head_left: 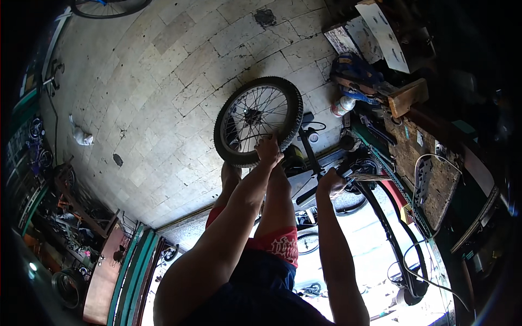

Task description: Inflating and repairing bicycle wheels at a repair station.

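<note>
A spoked bicycle wheel (298, 104) with a black knobbly tyre leans in front of my legs on the tiled floor. My left hand (269, 151) is closed at its near rim, fingers over the inner edge; a thin dark curved line, perhaps a hose, runs among the spokes by the fingers. Right of the wheel is a black floor pump (311, 155) with a round gauge (313, 138) low on its body and a short hose loop near its base. My right hand (331, 185) is wrapped round the pump's handle. What lies under my left fingers is hidden.
A cluttered workbench (402, 136) runs along the right, with a bottle (342, 106) and a blue cloth bundle (353, 76) at its edge. A cat (81, 136) is on the floor at left. Metal parts and green shutters (130, 271) stand lower left. Bright doorway behind me.
</note>
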`<state>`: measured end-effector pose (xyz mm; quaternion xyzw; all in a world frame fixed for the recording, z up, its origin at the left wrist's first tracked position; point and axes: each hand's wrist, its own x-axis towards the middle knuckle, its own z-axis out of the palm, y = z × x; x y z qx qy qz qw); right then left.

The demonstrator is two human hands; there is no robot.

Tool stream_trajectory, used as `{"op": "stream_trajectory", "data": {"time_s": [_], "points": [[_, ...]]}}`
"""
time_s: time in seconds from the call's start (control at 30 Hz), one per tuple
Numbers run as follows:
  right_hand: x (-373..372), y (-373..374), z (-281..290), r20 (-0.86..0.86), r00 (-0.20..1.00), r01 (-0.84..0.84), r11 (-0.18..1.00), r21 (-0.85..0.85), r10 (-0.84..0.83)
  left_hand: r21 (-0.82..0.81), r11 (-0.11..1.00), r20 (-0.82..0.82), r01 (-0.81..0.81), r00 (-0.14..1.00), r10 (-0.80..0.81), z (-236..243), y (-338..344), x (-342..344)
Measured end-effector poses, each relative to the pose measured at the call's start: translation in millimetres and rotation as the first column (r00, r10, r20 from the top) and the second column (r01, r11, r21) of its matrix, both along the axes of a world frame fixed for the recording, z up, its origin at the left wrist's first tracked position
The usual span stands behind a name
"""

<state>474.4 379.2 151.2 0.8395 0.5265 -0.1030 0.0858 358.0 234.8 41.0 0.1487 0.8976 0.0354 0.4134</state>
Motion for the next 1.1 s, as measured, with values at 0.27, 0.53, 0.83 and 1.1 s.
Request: {"op": "stream_trajectory", "data": {"time_s": [0.27, 0.53, 0.83, 1.1], "points": [[24, -3, -7, -0.08, 0.997, -0.022, 1.0, 0.005, 0.022, 0.12, 0.992, 0.001, -0.044, 0.999, 0.045, 1, -17, -5], [10, 0, 105, -0.327, 0.913, -0.362, 0.858, -0.365, 0.246, 0.307, 0.945, -0.006, -0.113, 0.993, 0.121, 31, -41, -133], [6, -4, 279, -0.498, 0.69, -0.678, 0.711, -0.188, 0.526, 0.271, 0.828, 0.028, -0.491, 0.864, 0.503, 4, -64, -183], [-7, -3, 165, -0.218, 0.832, -0.555, 0.756, -0.347, 0.511, 0.066, 0.849, 0.055, -0.524, 0.852, 0.521, -3, -79, -181]]}}
